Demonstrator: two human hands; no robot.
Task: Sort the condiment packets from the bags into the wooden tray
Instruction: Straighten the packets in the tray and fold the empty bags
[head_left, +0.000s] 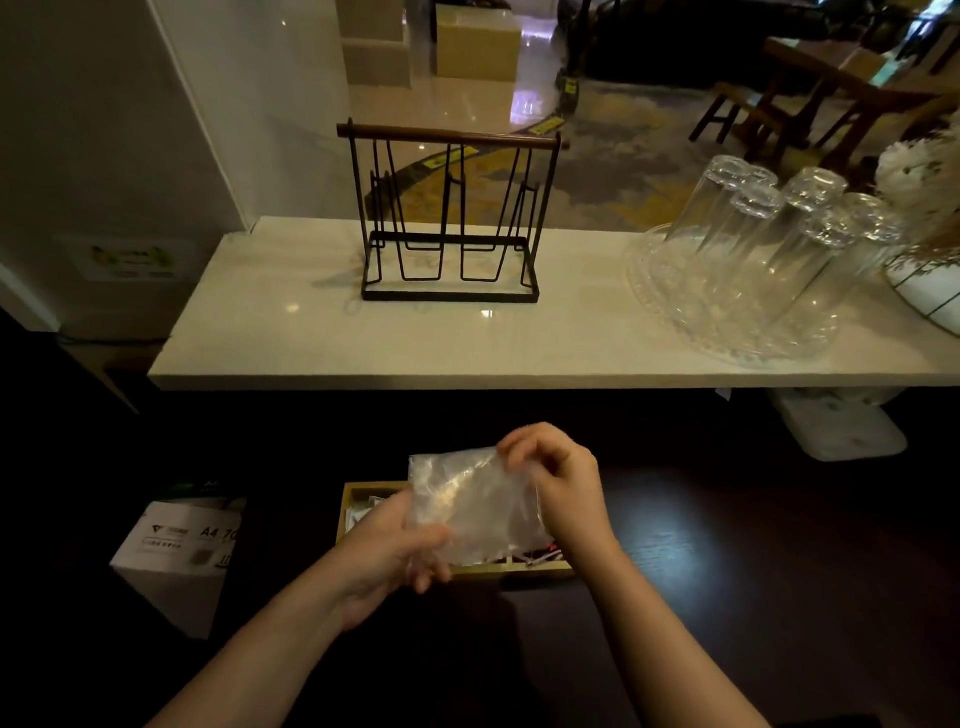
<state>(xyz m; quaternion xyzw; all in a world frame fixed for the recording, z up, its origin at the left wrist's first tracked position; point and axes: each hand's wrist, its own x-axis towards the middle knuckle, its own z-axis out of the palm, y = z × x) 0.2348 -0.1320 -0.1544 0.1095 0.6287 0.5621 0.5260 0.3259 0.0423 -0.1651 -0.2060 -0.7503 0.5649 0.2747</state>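
Note:
A clear plastic bag (470, 504) hangs between both hands over the wooden tray (363, 489), which lies on a dark table. My left hand (400, 551) grips the bag's lower left corner. My right hand (558, 478) pinches its upper right edge. The bag looks flat and I cannot tell whether anything is inside. White packets (361, 512) show in the tray's left part and several red and white packets (535, 556) lie at its right, partly hidden by the bag.
A white marble counter (311, 338) runs behind the table, bearing a black wire rack (449, 218), upturned glasses on a glass tray (753, 260) and a vase (930, 291). A box of A4 paper (182, 545) stands at the left.

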